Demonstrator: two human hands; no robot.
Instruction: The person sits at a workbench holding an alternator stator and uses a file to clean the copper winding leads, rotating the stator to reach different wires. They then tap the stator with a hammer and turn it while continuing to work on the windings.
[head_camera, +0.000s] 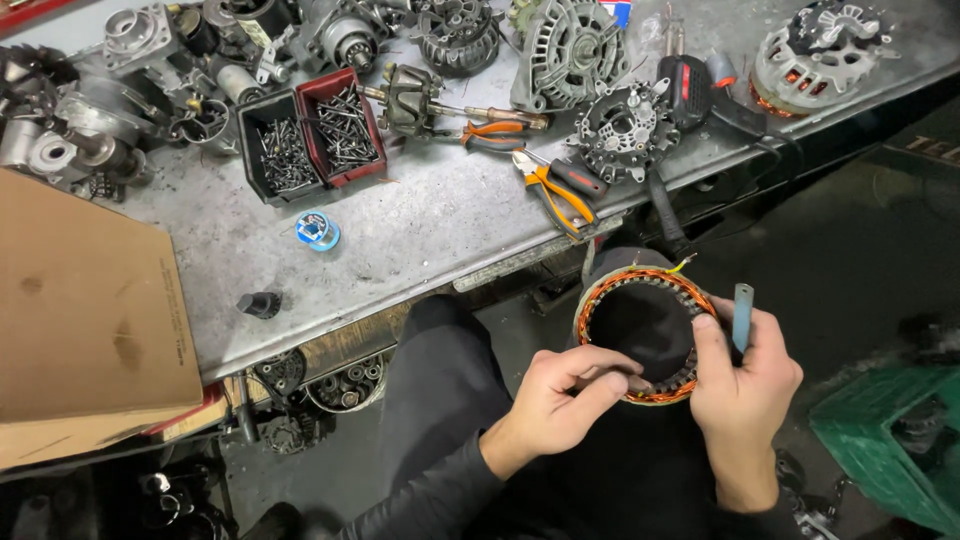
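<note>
A ring-shaped stator with copper-coloured windings (645, 335) is held over the lap, just off the near edge of the grey metal desk (420, 240), and is gripped at its lower rim by the closed left hand (560, 395). Its right side is clasped by the right hand (740, 385), in which a slim blue-handled tool (743, 315) is also held upright. Orange-handled pliers (555, 190) are seen on the desk near that edge.

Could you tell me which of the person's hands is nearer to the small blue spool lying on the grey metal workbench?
Left. The left hand grips the near rim of the copper-wound stator ring, below and right of the small blue spool. The right hand holds the ring's far side, farther right.
</note>
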